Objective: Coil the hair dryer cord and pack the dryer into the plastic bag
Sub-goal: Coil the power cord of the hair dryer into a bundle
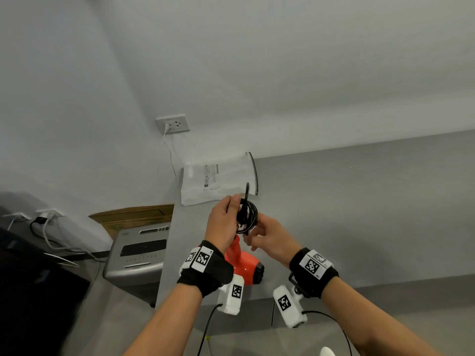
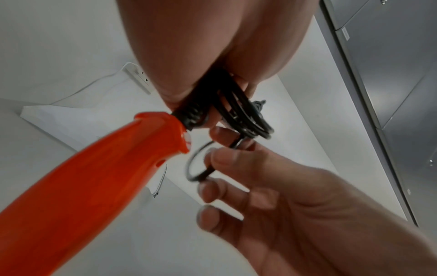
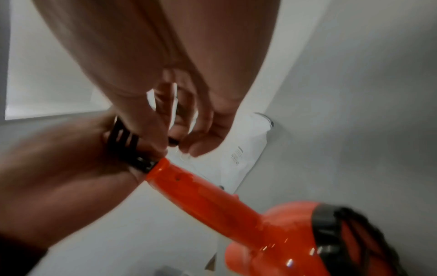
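Plastic bag (image 1: 216, 179) behind coiled cord (image 1: 247, 217), dryer (image 1: 243, 263) seemingly hanging below

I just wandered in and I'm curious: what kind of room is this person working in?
Probably an office or workroom. A paper shredder stands beside a plain grey counter, a wall socket has a charger plugged in, and a flattened cardboard box leans against the wall.

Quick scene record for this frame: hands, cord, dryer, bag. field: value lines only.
left hand: grips the coiled bundle of black cord
right hand: fingers pinch a loose loop of the cord just below the bundle
cord: black, mostly coiled, one end sticking up above the bundle
hair dryer: orange, hangs from the cord below the hands, handle up
plastic bag: white, printed warning, lies flat on the grey counter by the wall, holds nothing visible
packing: not yet begun
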